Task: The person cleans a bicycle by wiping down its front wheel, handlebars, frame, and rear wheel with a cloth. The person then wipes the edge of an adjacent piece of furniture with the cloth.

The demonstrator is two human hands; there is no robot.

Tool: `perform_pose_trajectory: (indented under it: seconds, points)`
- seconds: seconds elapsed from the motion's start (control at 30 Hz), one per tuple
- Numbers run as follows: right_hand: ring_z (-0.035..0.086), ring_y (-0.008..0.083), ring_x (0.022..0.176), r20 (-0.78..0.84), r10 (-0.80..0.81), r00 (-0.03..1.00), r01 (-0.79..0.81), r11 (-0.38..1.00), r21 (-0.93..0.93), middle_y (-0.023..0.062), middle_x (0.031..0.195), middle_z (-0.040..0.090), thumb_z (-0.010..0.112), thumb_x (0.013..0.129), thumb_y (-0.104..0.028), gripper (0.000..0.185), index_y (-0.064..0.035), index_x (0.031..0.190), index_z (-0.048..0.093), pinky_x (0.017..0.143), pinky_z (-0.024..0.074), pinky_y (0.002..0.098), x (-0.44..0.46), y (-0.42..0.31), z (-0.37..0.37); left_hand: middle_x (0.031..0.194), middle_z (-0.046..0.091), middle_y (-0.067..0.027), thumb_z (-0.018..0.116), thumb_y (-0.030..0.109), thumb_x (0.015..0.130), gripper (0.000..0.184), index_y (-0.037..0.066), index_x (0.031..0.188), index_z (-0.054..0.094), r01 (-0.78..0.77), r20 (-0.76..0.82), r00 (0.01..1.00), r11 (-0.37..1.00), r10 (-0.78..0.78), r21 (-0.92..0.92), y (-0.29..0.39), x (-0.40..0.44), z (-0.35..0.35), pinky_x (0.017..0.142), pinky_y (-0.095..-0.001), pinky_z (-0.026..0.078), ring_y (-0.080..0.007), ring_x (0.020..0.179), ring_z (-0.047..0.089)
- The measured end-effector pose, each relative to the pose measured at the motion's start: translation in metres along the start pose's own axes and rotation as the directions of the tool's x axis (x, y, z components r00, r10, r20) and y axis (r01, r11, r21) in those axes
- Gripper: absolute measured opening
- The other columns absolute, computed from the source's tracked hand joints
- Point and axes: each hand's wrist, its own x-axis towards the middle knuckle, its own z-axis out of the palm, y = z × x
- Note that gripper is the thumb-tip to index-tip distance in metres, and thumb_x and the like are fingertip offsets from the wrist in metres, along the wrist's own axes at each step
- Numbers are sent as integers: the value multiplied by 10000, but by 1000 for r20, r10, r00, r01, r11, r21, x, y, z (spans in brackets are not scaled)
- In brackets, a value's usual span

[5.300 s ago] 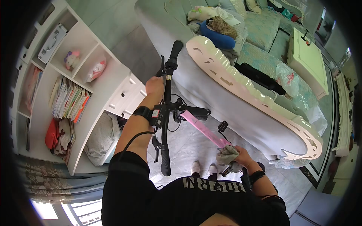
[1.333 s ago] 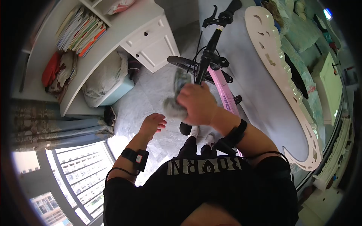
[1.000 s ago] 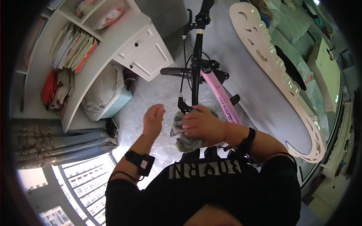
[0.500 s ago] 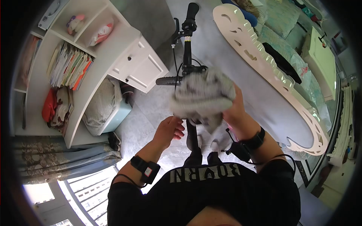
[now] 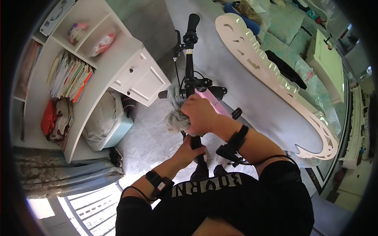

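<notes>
A bicycle with a pink frame (image 5: 210, 100) stands in front of me. Its black handlebar (image 5: 189, 65) runs up and down the view. My right hand (image 5: 199, 114) is closed on a grey cloth (image 5: 177, 120), bunched against the near half of the bar. Just below it, my left hand (image 5: 185, 152) is wrapped round the near handlebar grip (image 5: 195, 142). The far grip (image 5: 193, 23) and its brake lever (image 5: 177, 41) are free of my hands. Cloth and right hand hide part of the bar.
A white desk-shelf unit (image 5: 114, 59) with papers (image 5: 71, 74) stands at left, a light-blue bin (image 5: 118, 133) beneath it. To the right is a bed with a cream scalloped headboard (image 5: 256, 63). A patterned curtain (image 5: 71, 177) hangs at lower left. A pedal (image 5: 236, 113) sticks out right.
The grey cloth has come down from in front of me onto the bar, moving left with my right hand. My left hand, loose before, now grips the near handlebar end.
</notes>
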Motion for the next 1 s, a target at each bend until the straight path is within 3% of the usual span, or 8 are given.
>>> perform_pose_trajectory:
  seconds: [0.13, 0.23, 0.27, 0.43, 0.53, 0.77, 0.9, 1.0]
  points:
    - [549, 329, 968, 4, 16, 1000, -16, 873, 487, 101, 919, 627, 778, 517, -286, 450, -87, 907, 672, 839, 476, 417, -37, 24, 7, 1005, 599, -135, 633, 65, 868, 418, 23, 1233, 434, 80, 126, 988, 995, -88, 65, 7, -1, -10, 745, -348, 553, -231, 837, 662]
    - [597, 259, 1011, 336, 232, 913, -399, 330, 856, 104, 1082, 641, 731, 668, -175, 517, -18, 1148, 621, 912, 474, 356, -85, 35, -9, 937, 594, -68, 641, 67, 867, 328, 27, 1173, 530, -99, 224, 972, 989, 72, 112, -11, 6, -36, 726, -349, 555, -190, 806, 657]
    - [604, 240, 1025, 433, 262, 863, -467, 83, 880, 103, 1119, 640, 713, 700, -145, 523, -3, 1190, 603, 930, 470, 339, -100, 35, -18, 920, 586, -82, 668, 73, 849, 391, 10, 1191, 490, -74, 162, 985, 988, 51, 137, 6, -2, -45, 681, -344, 558, -186, 760, 653]
    - [639, 203, 957, 427, 650, 628, -513, -66, 856, 100, 1080, 657, 664, 740, -56, 468, 16, 1196, 594, 880, 503, 316, -186, 80, -20, 824, 583, -114, 779, 171, 766, 598, -64, 1167, 402, 126, -80, 991, 931, -105, 342, 60, -15, -86, 517, -315, 533, -178, 610, 631]
    - [652, 206, 910, 345, 813, 470, -687, 91, 721, 107, 1034, 668, 660, 737, -44, 443, 26, 1172, 604, 822, 526, 322, -210, 102, -31, 793, 580, -120, 746, 113, 726, 497, -38, 1098, 454, 106, -191, 981, 902, -27, 418, 62, -17, -94, 546, -338, 514, -203, 620, 623]
    - [636, 164, 856, -44, 711, 702, -394, 438, 808, 84, 974, 666, 661, 710, -62, 395, 34, 1092, 622, 767, 521, 306, -109, 106, -96, 844, 609, -226, 682, 167, 709, 457, -38, 1065, 481, 98, -420, 892, 833, 169, 544, 33, -6, -70, 688, -427, 480, -382, 784, 611]
    - [620, 244, 1002, -408, 420, 811, -338, 905, 259, 129, 1057, 663, 708, 656, -101, 529, 16, 1161, 598, 892, 475, 342, -17, 109, -127, 840, 608, -218, 707, 195, 711, 479, -43, 1062, 485, 171, -459, 880, 817, 124, 550, 44, -8, -64, 695, -424, 483, -367, 790, 616]
    - [548, 330, 1102, -596, 160, 787, -199, 980, 0, 157, 1152, 616, 731, 620, -150, 530, -24, 1122, 616, 938, 444, 403, 56, 89, -143, 831, 606, -212, 711, 203, 714, 487, -49, 1065, 487, 157, -459, 878, 824, 136, 545, 43, -7, -62, 684, -425, 485, -360, 767, 615]
